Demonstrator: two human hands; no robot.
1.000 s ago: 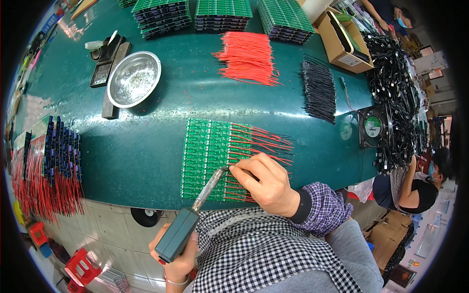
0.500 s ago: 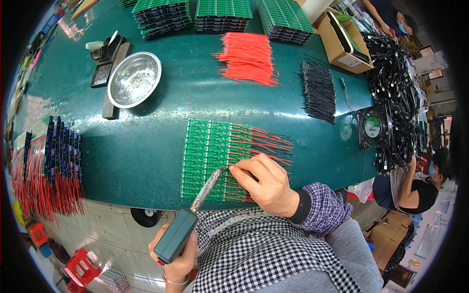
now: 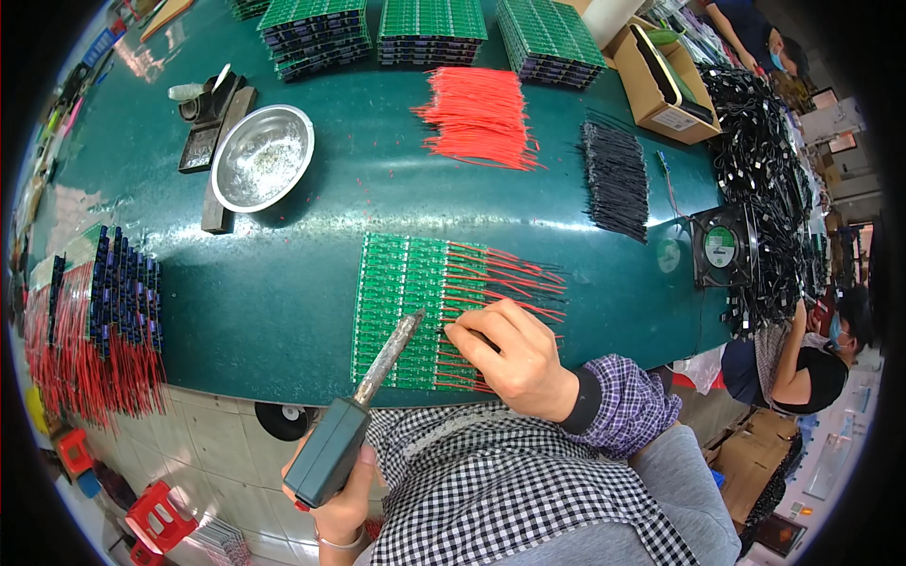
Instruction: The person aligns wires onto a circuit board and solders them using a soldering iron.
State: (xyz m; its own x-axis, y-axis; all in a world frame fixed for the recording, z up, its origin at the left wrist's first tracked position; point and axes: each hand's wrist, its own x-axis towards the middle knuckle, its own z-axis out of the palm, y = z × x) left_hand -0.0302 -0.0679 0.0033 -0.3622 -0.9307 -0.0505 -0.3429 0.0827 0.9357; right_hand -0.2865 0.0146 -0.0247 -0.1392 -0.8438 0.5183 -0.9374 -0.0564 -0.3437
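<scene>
My left hand [image 3: 344,505] is wrapped round the dark green handle of a soldering iron [image 3: 326,451]. The iron's long, crusted metal barrel slants up and right, its tip above the middle of a green circuit board panel [image 3: 377,297]. Rows of small boards make up this panel, which lies flat near the table's front edge. Red wires [image 3: 514,283], with black ones among them, stick out from its right part. My right hand [image 3: 514,358] rests over that side, thumb and forefinger pinched at a wire end on the panel; the fingers mostly hide this wire.
Loose red wires [image 3: 477,118] and black wires [image 3: 615,174] lie beyond the panel. A metal bowl [image 3: 293,156] stands far left, near wired boards [image 3: 123,302]. Stacked panels [image 3: 429,28], a cardboard box [image 3: 679,123] and a small fan [image 3: 722,247] are around. Two people sit at right.
The soldering iron's tip has moved left and slightly up, away from my right fingertips. My left hand has shifted a little left with it. My right hand stays almost in place.
</scene>
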